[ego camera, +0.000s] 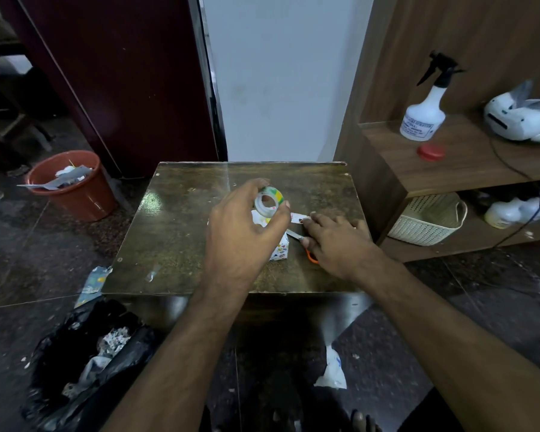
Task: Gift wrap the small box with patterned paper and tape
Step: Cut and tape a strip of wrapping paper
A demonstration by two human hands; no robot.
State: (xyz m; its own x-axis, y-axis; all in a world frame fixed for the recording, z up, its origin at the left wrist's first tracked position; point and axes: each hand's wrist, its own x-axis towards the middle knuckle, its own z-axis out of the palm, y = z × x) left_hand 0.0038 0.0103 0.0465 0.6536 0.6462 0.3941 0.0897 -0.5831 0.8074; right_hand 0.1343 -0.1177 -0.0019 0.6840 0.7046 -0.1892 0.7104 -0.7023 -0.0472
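My left hand [242, 226] holds a roll of clear tape [269, 201] with a green and yellow core, lifted above the small table [175, 232]. Under that hand sits the small box [279, 249] wrapped in white patterned paper, mostly hidden. My right hand [334, 238] lies over a pair of scissors [296, 236] with orange handles, fingers spread flat; only the blade tip and a bit of handle show. A small scrap of paper [298, 218] lies by my right fingertips.
A red waste bin [75, 194] stands on the floor at left, a black rubbish bag [85, 360] at the lower left. A wooden shelf [449, 163] at right carries a spray bottle [424, 116] and a red lid; a white basket [427, 219] sits below.
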